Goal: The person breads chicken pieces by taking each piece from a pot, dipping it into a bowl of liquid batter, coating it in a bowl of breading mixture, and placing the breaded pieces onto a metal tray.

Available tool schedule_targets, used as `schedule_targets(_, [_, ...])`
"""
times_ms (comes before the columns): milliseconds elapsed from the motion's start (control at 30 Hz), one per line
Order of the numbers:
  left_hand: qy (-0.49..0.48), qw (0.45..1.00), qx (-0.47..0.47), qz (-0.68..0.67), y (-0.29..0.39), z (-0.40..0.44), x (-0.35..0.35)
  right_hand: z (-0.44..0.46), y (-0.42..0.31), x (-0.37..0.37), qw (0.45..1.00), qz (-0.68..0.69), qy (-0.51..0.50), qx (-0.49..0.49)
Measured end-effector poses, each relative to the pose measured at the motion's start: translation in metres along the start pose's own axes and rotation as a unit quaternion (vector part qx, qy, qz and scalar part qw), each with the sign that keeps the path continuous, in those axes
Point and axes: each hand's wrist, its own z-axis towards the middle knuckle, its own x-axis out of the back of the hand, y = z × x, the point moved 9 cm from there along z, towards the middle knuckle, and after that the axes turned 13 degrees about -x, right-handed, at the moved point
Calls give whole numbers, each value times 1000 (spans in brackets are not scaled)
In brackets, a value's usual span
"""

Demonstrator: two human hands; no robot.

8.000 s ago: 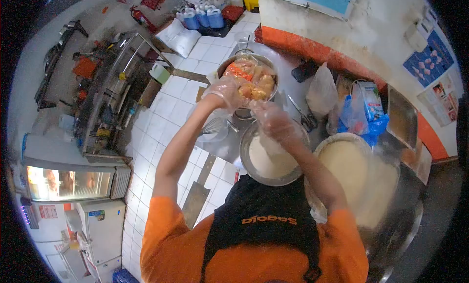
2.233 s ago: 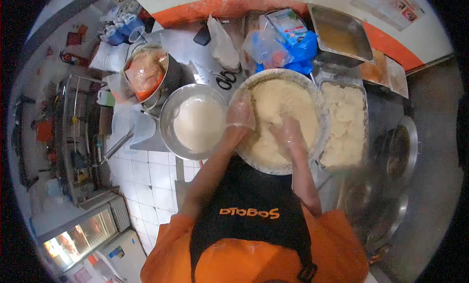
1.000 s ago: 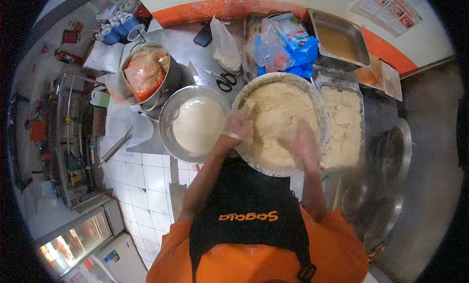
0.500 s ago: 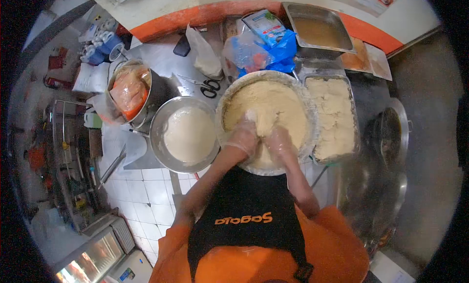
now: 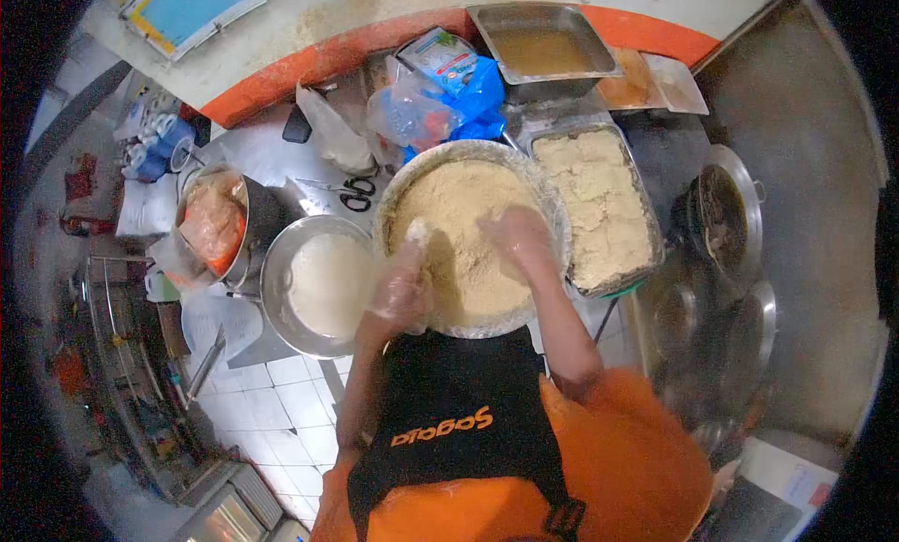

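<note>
A wide round bowl (image 5: 548, 182) of pale, flour-like coating stands right in front of me. My left hand (image 5: 405, 285), in a clear plastic glove, is at the bowl's left side over the rim. A whitish, coated fingertip points away from me, and nothing shows in that hand. Also gloved, my right hand (image 5: 521, 241) hangs over the right half of the coating (image 5: 464, 205), fingers loosely apart and slightly blurred. Whether its fingertips touch the coating is unclear. To the left sits a metal bowl of white batter (image 5: 330, 285). A tray of pale coated pieces (image 5: 595, 205) stands on the right.
A pot with bagged pinkish-orange contents (image 5: 213, 226) stands at the left. Black-handled scissors (image 5: 356, 194), a phone (image 5: 297, 124) and plastic bags (image 5: 421, 111) lie farther back. A metal pan of liquid (image 5: 548, 51) is behind, and a dark wok-like pan (image 5: 726, 210) far right.
My hands have moved apart, the left one out to the bowl's left rim, the right one upward. The coating looks looser and more even. The view has shifted, so everything sits farther left.
</note>
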Motion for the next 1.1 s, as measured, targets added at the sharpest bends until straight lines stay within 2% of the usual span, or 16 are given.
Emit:
schedule_targets(133, [73, 988, 44, -125, 10, 1, 20, 48, 12, -74, 968, 238, -3, 80])
schedule_targets(200, [158, 936, 112, -293, 0, -12, 20, 42, 6, -79, 876, 459, -36, 142])
schedule_targets(333, [171, 928, 141, -299, 10, -16, 35, 43, 15, -58, 890, 442, 45, 102])
schedule_targets(400, [174, 941, 142, -251, 12, -20, 44, 5, 15, -30, 771, 630, -83, 43])
schedule_targets(533, [177, 961, 106, -183, 24, -24, 61, 48, 77, -28, 742, 637, -87, 189])
schedule_targets(600, [176, 959, 143, -169, 14, -41, 61, 31, 103, 15, 849, 429, 174, 254])
schedule_targets(633, [177, 955, 181, -152, 3, -53, 64, 34, 117, 25, 849, 429, 177, 253])
schedule_targets(667, [167, 965, 162, -125, 0, -60, 67, 54, 150, 27, 732, 651, 69, 187])
schedule_targets(700, [166, 965, 161, -126, 2, -63, 69, 71, 176, 20, 559, 822, -43, 106])
schedule_targets(733, [211, 941, 170, -202, 1, -67, 73, 86, 202, 23, 558, 822, -41, 106])
schedule_targets(767, [255, 909, 178, -277, -1, -71, 76, 100, 233, 37, 736, 655, 109, 132])
schedule_targets(800, [248, 921, 155, -256, -1, -73, 81, 101, 243, 47, 853, 434, 249, 146])
schedule_targets(933, [249, 918, 145, -272, 4, -70, 93, 120, 265, 38, 780, 610, 115, 80])
schedule_targets(1000, [243, 931, 160, -221, 9, -69, 100, 123, 279, 49, 830, 512, 209, -72])
schedule_targets(1033, [233, 941, 177, -170, 12, -70, 107, 119, 276, 53, 830, 515, 204, -70])
schedule_targets(1100, [228, 941, 171, -182, 19, -67, 121, 106, 264, 81, 903, 326, 278, -36])
